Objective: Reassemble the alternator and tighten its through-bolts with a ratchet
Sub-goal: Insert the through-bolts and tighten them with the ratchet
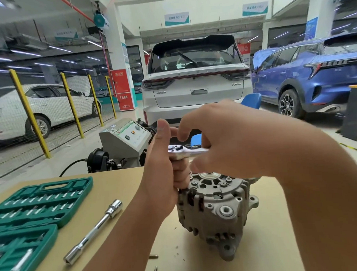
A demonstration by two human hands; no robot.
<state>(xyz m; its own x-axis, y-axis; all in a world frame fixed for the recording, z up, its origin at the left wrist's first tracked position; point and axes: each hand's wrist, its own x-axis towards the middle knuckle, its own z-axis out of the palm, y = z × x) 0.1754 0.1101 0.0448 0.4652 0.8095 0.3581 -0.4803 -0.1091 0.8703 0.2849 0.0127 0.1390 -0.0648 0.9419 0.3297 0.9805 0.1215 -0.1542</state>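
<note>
Alternator (pixel 215 211) is stood on end on the bench (pixel 269 223), housing closed up. Ratchet (pixel 185 150) is held level above its upper left edge. Head end is steadied by the left hand (pixel 163 173), fingers curled below it; handle is wrapped by the right hand (pixel 225 141). Step judged: through-bolt tightening. The socket-to-bolt joint is hidden. Next: a handle swing with the head kept square.

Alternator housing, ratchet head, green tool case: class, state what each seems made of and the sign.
Alternator housing: likely cast aluminium, dull grey, grainy.
Ratchet head: probably chromed steel, mirror-bright glints.
Green tool case: seemingly moulded plastic, matte, even colour.
</note>
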